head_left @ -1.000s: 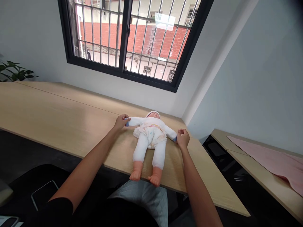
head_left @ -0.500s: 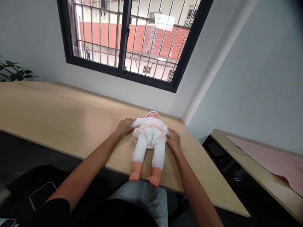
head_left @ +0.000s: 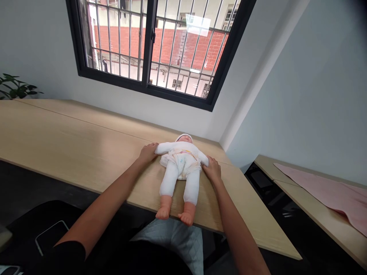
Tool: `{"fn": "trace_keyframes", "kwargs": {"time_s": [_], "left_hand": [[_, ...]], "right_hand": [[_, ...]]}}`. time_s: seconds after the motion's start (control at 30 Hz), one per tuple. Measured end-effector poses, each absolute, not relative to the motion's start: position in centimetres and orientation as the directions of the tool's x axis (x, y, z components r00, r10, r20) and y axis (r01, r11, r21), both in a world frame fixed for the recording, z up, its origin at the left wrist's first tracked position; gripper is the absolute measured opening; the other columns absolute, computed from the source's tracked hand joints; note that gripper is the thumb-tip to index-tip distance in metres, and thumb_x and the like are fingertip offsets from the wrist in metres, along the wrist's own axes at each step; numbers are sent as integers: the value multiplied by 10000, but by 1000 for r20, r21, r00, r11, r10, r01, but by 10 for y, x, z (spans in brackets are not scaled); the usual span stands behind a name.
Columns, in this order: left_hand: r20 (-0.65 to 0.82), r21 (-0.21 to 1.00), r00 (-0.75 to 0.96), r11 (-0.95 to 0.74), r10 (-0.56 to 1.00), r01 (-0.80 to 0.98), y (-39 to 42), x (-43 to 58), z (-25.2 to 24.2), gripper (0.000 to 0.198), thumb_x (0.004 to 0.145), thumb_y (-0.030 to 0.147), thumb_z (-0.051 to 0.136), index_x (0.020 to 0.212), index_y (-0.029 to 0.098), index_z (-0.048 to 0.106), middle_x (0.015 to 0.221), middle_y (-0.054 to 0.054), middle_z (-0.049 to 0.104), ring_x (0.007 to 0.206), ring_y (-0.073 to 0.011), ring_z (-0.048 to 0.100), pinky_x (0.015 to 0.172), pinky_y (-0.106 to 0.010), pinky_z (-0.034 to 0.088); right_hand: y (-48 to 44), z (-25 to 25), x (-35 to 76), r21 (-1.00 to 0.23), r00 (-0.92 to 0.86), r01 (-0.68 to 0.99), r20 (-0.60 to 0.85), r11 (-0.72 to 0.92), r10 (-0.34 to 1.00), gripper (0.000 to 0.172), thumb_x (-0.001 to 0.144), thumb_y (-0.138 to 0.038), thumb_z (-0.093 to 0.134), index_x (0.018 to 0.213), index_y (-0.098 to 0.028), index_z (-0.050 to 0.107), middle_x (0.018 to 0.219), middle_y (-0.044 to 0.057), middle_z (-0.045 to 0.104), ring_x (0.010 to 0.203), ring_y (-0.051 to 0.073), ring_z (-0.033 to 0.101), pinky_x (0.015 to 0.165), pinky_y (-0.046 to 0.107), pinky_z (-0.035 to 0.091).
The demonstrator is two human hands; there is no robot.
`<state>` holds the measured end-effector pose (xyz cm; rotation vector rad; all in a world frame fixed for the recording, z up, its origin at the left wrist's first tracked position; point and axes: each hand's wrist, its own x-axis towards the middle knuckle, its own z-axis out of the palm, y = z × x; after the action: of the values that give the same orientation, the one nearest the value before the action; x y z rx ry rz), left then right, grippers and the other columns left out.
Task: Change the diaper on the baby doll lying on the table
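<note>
Baby doll (head_left: 180,164) (arms (head_left: 166,148) wider again)

Bright daylight enters through the black-framed barred window (head_left: 146,46) at 12 o'clock, with a pale rectangle of glare (head_left: 197,25) on its glass. The pale wooden worktop (head_left: 71,126) has a soft sheen, and a faint shadow lies beside the white-clothed baby doll (head_left: 180,172). Wide-angle distortion tilts the pale grey wall (head_left: 286,88) at 3 o'clock; the focus stays sharp.
</note>
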<state>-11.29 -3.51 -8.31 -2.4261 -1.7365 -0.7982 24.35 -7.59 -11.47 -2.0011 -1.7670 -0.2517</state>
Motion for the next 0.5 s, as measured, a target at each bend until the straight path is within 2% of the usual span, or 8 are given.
{"fn": "trace_keyframes", "kwargs": {"time_s": [0.17,0.37,0.5], "left_hand": [[394,268,183,-303,901,915,-36,-113,-80,461,820,482,588,1193,216,548,1185,-122,633,1103,-288,577,901,-351,397],[339,294,124,-230,933,928,-38,-117,-78,542,782,559,597,1206,226,539,1141,-117,660,1049,-286,611,844,-325,414],[322,301,82,-184,943,936,-37,-117,-78,511,780,532,610,1166,203,551,1135,-133,657,1067,-299,604,835,-329,422]], "right_hand": [[-77,-116,251,-236,215,962,366,-133,905,518,820,-174,519,1332,-230,464,1246,73,575,1146,251,539,873,334,411],[-75,-120,254,-250,275,948,332,-197,902,453,839,-195,519,1289,-208,465,1244,91,588,1144,259,556,870,358,424],[-75,-121,255,-249,325,935,316,-252,892,429,834,-203,536,1256,-165,468,1183,111,628,1098,278,587,865,381,433]]}}
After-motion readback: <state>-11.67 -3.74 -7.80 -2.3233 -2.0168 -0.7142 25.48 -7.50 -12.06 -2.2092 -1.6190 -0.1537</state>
